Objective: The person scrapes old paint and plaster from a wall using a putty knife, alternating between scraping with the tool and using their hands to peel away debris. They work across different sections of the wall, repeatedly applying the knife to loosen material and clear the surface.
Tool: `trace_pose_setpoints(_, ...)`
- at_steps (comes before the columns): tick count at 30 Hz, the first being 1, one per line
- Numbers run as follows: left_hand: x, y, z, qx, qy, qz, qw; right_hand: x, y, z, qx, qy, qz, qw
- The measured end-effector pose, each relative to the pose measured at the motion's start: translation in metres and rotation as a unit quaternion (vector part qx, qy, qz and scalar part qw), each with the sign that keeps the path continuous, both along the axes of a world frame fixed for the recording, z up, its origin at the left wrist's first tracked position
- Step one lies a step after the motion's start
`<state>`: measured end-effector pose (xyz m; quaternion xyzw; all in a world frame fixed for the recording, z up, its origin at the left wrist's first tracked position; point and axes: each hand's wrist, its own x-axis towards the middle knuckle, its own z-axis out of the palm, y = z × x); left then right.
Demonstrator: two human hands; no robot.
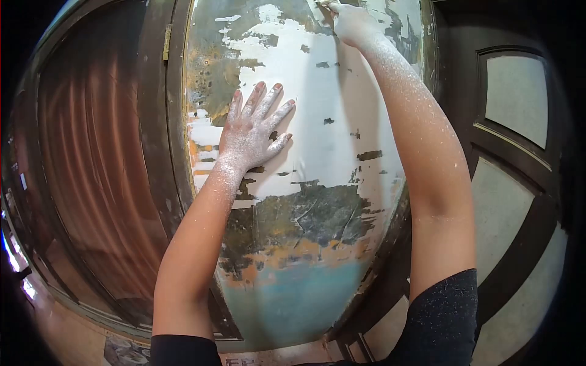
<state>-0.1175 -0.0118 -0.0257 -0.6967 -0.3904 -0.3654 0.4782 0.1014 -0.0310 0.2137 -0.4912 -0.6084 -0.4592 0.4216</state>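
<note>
My left hand [251, 131] lies flat with spread fingers on a wall panel [317, 146] patched with white filler. Its back and fingers are coated in white dust. High up at the top edge, my right hand [356, 25] is closed around a small flat tool [321, 8] that looks like a putty knife, pressed near the panel. The frame cuts off part of this tool. Dust also speckles my right forearm. Around the white filler show dark grey-green and orange worn patches, with blue-green paint [293, 299] at the bottom.
On the left stands a dark wooden frame [160, 122] with a brass hinge [166, 43], beside a brown curtain [97, 165] behind glass. A dark door with pale panels [516, 97] is at the right. Tiled floor [67, 323] shows at the lower left.
</note>
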Motion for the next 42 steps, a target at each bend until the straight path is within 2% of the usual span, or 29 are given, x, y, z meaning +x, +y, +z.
trace_pose_setpoints(2,0.000,0.000,0.000,0.009,-0.001,-0.003,1.000,0.005,0.010,-0.001,0.000,-0.033,0.014,0.999)
trace_pose_setpoints(3,0.000,0.000,0.000,0.009,0.000,-0.002,1.000,-0.003,-0.022,-0.022,0.049,-0.071,-0.028,0.996)
trace_pose_setpoints(4,0.001,0.000,0.000,0.008,0.000,0.003,1.000,-0.008,-0.033,-0.029,0.048,-0.070,-0.027,0.996)
trace_pose_setpoints(6,0.001,-0.001,0.000,0.008,0.004,0.008,1.000,-0.012,-0.042,-0.036,0.035,-0.031,0.002,0.999)
trace_pose_setpoints(7,0.002,-0.002,0.000,0.006,0.002,0.010,1.000,0.006,0.012,-0.014,0.084,-0.048,0.080,0.992)
trace_pose_setpoints(8,0.002,-0.002,0.000,0.005,-0.001,0.011,1.000,0.002,-0.002,-0.021,0.085,-0.046,0.081,0.992)
trace_pose_setpoints(10,0.002,-0.002,0.000,0.004,0.001,0.011,1.000,-0.015,-0.046,-0.042,0.070,-0.030,0.028,0.997)
trace_pose_setpoints(11,0.002,-0.002,0.000,0.003,-0.001,0.010,1.000,0.006,0.010,-0.021,-0.022,-0.045,-0.051,0.997)
trace_pose_setpoints(16,0.003,-0.004,0.000,0.002,-0.009,-0.003,1.000,0.000,-0.009,-0.039,-0.047,-0.071,-0.048,0.995)
trace_pose_setpoints(18,0.004,-0.004,0.000,0.006,-0.008,-0.008,1.000,-0.007,-0.019,-0.050,-0.026,-0.051,-0.038,0.998)
trace_pose_setpoints(22,0.005,-0.003,0.000,0.006,-0.006,0.005,1.000,-0.014,-0.012,-0.053,-0.053,-0.017,-0.079,0.995)
trace_pose_setpoints(27,0.006,-0.003,0.000,0.010,-0.002,0.008,1.000,-0.015,-0.013,-0.052,-0.063,-0.008,-0.081,0.995)
trace_pose_setpoints(30,0.006,-0.003,0.000,0.009,-0.006,0.014,1.000,-0.011,0.006,-0.048,0.000,-0.047,-0.078,0.996)
trace_pose_setpoints(37,0.005,-0.001,0.000,0.020,-0.008,-0.009,1.000,-0.022,0.014,-0.027,0.009,-0.028,-0.046,0.999)
trace_pose_setpoints(40,0.005,-0.001,-0.001,0.019,-0.006,-0.002,1.000,-0.040,0.009,-0.026,0.098,0.142,0.122,0.977)
trace_pose_setpoints(41,0.004,-0.001,-0.001,0.019,-0.006,-0.007,1.000,-0.042,0.005,-0.023,0.099,0.140,0.124,0.977)
trace_pose_setpoints(42,0.004,0.000,-0.001,0.019,-0.005,-0.011,1.000,-0.038,0.004,-0.018,0.079,0.085,0.073,0.991)
